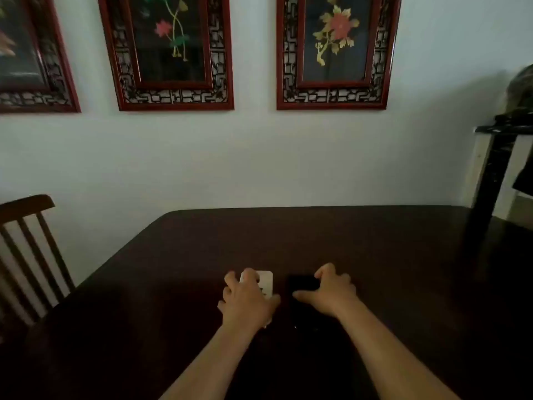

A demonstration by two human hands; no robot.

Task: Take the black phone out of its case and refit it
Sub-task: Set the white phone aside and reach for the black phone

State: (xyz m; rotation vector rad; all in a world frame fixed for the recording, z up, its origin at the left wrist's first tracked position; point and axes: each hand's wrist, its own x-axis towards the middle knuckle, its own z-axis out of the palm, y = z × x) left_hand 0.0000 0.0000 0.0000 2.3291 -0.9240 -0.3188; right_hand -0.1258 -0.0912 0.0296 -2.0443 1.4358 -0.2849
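Fingers of the right hand curl round the black phone on the desk — slick, rigid — while the left hand presses the white case; best taken by its edges.

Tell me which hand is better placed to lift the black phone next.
Right. The right hand is already spread over the black phone, while the left hand rests on the white item beside it.

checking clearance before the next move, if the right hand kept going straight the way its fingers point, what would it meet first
The right hand points away from the body toward the wall. Beyond the black phone under its fingers, only bare dark table shows, so the way looks free to the far edge.
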